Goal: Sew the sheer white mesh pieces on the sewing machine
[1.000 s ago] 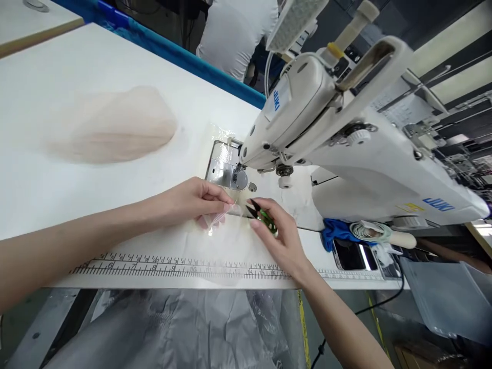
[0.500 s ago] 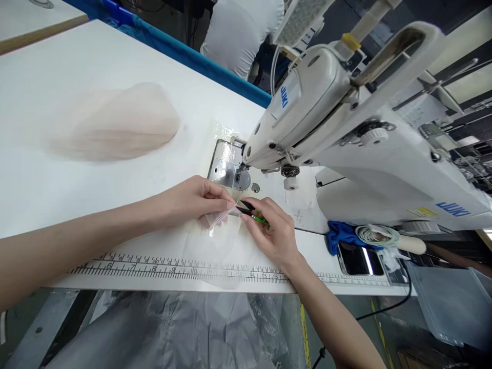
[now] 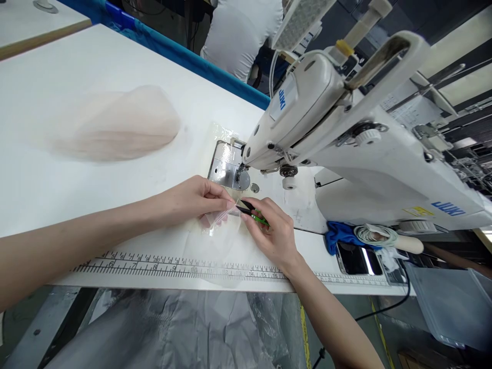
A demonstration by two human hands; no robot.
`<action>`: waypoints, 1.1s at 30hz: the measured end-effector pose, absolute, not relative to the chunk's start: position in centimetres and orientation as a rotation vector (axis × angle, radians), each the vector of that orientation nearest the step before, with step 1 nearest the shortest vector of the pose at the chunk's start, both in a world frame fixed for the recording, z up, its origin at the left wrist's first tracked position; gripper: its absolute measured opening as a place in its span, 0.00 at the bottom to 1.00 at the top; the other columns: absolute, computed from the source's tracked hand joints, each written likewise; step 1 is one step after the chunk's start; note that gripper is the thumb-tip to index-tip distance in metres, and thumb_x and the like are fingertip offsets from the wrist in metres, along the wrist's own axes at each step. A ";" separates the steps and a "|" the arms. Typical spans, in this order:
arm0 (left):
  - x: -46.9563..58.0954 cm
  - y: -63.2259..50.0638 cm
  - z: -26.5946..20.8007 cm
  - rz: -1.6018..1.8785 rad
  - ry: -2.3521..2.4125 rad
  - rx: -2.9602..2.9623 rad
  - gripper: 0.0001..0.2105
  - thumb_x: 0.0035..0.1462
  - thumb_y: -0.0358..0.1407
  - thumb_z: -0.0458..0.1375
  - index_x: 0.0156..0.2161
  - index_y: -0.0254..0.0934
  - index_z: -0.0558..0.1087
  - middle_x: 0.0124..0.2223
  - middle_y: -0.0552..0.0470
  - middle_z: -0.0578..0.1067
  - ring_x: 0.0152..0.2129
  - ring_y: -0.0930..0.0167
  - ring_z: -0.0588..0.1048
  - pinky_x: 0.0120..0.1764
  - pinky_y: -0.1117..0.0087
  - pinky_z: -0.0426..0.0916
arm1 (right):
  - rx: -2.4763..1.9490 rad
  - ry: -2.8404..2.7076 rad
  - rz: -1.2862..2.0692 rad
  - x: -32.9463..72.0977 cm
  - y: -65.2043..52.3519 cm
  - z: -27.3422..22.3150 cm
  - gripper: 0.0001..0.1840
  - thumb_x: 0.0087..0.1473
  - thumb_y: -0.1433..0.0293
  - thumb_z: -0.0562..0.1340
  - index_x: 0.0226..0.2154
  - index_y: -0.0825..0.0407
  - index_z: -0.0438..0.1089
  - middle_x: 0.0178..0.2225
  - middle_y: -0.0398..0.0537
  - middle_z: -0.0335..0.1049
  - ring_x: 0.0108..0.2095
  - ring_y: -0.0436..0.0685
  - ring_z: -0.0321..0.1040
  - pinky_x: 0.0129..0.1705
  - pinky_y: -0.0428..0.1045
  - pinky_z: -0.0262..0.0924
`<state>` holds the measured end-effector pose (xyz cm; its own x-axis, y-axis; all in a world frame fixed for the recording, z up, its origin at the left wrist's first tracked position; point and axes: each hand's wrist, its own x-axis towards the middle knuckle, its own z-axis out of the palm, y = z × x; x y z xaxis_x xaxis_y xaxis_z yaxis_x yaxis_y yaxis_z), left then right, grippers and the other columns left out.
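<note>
At a white sewing table [image 3: 192, 102], you are trimming close beside a sewing machine [image 3: 300, 113], its metal plate [image 3: 222, 169] lying just beyond your fingers. Your left hand [image 3: 207, 197] is closing thumb and forefinger on a sheer cloth [image 3: 215, 219], which is hanging over the tabletop between plate and ruler strip [image 3: 184, 266]. Your right hand [image 3: 272, 228] is gripping green-handled snips [image 3: 258, 218], the dark blades pointing at the pinched edge and standing slightly apart.

To your right, a clear plastic bin [image 3: 449, 302] is sitting beyond the table's corner, the frame's edge cutting it off; what it may be holding is proving impossible to make out. Nearer, a phone [image 3: 351, 259] is lying beside a blue cloth [image 3: 331, 242] and a coil of pale cord [image 3: 374, 234].

Your palm is hiding part of the snips' handles, and your left fingers are covering the cloth's pinched edge. Whether the blades are touching the cloth cannot be told. The cloth's outline is fading into the white surface, and a beige patch [image 3: 130, 128] to the left is blurring too much to identify. Across the way, a person in white [image 3: 242, 36] is showing only in part, the frame cropping the rest.
</note>
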<state>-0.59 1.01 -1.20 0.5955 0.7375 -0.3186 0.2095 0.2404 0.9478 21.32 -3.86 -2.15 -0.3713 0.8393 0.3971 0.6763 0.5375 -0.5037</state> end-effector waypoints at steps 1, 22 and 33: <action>-0.6 1.0 -1.2 0.440 0.909 1.314 0.14 0.54 0.48 0.60 0.34 0.40 0.79 0.26 0.55 0.73 0.24 0.76 0.70 0.27 0.77 0.68 | -1.215 -2.150 0.338 21.3 -3.9 -2.1 0.13 0.59 0.72 0.61 0.48 0.50 0.69 0.34 0.47 0.71 0.31 0.50 0.67 0.27 0.45 0.60; -0.6 1.2 -1.4 0.426 0.905 1.338 0.14 0.54 0.48 0.60 0.34 0.40 0.80 0.29 0.54 0.75 0.25 0.74 0.72 0.27 0.76 0.69 | -1.161 -2.134 0.369 20.9 -3.8 -1.7 0.13 0.58 0.72 0.61 0.47 0.50 0.70 0.32 0.46 0.70 0.28 0.50 0.65 0.25 0.45 0.58; -0.5 0.8 -0.8 0.449 0.944 1.289 0.12 0.52 0.46 0.61 0.32 0.40 0.80 0.27 0.53 0.75 0.25 0.72 0.73 0.26 0.74 0.69 | -1.206 -1.863 0.657 20.1 -3.3 -1.4 0.07 0.50 0.69 0.69 0.35 0.50 0.73 0.28 0.42 0.68 0.26 0.49 0.62 0.27 0.47 0.59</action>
<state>-0.47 0.76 -0.82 0.5681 0.7506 -0.3375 0.2115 0.2631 0.9413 20.09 -3.31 -1.45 -0.2216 0.9121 0.3448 0.4942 0.4099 -0.7667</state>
